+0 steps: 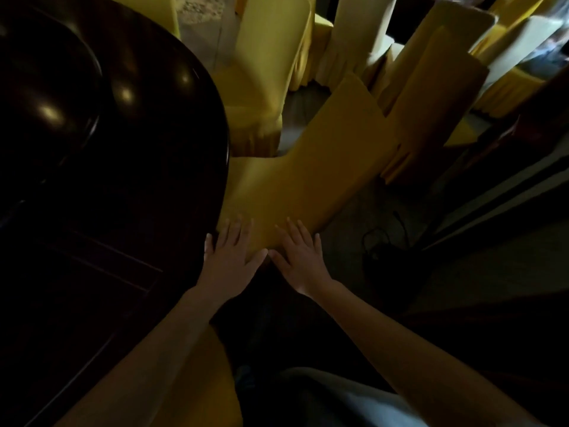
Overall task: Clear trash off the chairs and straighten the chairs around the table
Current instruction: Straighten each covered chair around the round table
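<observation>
Head view. The left hand [229, 252] and right hand [300, 257] both lie palm down on the yellow-covered chair [308, 167], side by side at its near edge. On each hand the fingers [233, 231] are straight and slightly spread. Neither hand grips or pinches anything; the contact is flat, palm on fabric. The two thumbs point toward each other, tips almost touching.

The chair lies directly under the fingertips and extends ahead of them, angling off to the right. Its left side meets the rim of the dark, glossy table [129, 155]. The table is just left of the left hand's little finger, and that finger sits against the rim.

Ahead of the fingertips, a second chair [264, 66] in the same yellow cover stands beside the table rim. A third chair [437, 87] stands ahead and to the right of the right hand's fingers, close behind the first chair's far end. More covered chairs crowd the background; detail there is blurred.

A dark cable [381, 241] lies looped on the floor [348, 217], right of the right hand's little finger.
</observation>
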Motion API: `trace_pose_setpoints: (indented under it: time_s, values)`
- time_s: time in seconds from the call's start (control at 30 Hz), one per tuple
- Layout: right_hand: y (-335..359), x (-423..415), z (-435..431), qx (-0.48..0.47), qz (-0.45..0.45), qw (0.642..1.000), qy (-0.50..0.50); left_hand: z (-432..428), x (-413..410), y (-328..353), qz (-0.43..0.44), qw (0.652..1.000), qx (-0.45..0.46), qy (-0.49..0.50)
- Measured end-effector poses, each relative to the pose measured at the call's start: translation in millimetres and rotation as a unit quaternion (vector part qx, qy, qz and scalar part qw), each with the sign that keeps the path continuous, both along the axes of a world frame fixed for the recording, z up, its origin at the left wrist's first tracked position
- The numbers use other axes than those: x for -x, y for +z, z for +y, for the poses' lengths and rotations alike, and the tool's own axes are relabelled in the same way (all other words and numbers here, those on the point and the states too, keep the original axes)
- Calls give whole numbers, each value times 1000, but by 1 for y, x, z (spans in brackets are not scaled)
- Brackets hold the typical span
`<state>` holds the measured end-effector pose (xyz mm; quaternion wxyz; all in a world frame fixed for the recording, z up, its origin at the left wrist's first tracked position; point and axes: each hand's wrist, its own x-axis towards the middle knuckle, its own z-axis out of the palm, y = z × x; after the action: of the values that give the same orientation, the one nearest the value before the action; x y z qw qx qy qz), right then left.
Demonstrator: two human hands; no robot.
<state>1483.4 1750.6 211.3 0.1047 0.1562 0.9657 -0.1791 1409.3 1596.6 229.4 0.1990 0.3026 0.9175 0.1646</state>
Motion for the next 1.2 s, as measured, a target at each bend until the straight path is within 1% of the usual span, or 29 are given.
trace_pose_setpoints:
  time_s: [0.07,0.2,0.3,0.4,0.5,0.6,0.83,1.03,1.2]
  values:
    - [4,10,7,2,10,1000,21,1,7,3,2,1000,0,18]
    - [8,25,31,36,14,999,37,17,17,4,-19,999,5,48]
    - [6,33,64,37,4,999,39,48,24,3,-26,998,1,62]
    - [10,38,108,38,3,998,41,98,33,7,-35,997,5,65]
    - [19,38,162,40,9,999,28,165,41,18,-43,998,12,44]
    - [22,31,212,63,19,998,5,222,45,27,-40,999,-5,30]
    - [26,26,332,66,82,989,-104,341,55,39,-30,998,-43,-25]
    - [34,35,385,66,86,987,-119,413,60,45,-11,996,-44,-79]
    - [37,47,420,65,101,985,-123,457,79,48,-16,995,-58,-80]
